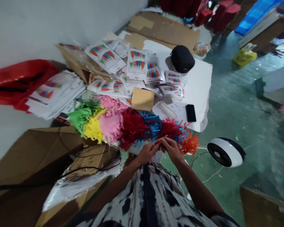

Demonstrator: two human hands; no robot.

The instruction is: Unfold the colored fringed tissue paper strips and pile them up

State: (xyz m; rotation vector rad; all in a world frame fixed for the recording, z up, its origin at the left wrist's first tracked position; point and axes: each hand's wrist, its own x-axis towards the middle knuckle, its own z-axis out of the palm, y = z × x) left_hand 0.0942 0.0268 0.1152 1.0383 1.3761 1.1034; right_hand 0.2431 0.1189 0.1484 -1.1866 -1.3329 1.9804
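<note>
My left hand (pixel 147 153) and my right hand (pixel 172 150) meet at the near edge of the table, fingertips closed together. Between them a thin pink paper strip (pixel 166 136) pokes out; most of it is hidden by my fingers. Just beyond lie heaps of fringed paper tassels: green (pixel 79 117), yellow (pixel 94 126), pink (pixel 111 124), dark red (pixel 134 126), blue (pixel 151 122) and orange (pixel 190 143). A second red tassel (pixel 170 126) rests right behind my right hand.
Printed packets (pixel 137 64), a tan box (pixel 142 98), a white tray (pixel 164 110), a phone (pixel 191 113) and a black case (pixel 182 59) lie on the table. Cartons (pixel 38 148) and a black cable (pixel 85 168) are at left. A white fan (pixel 226 152) stands at right.
</note>
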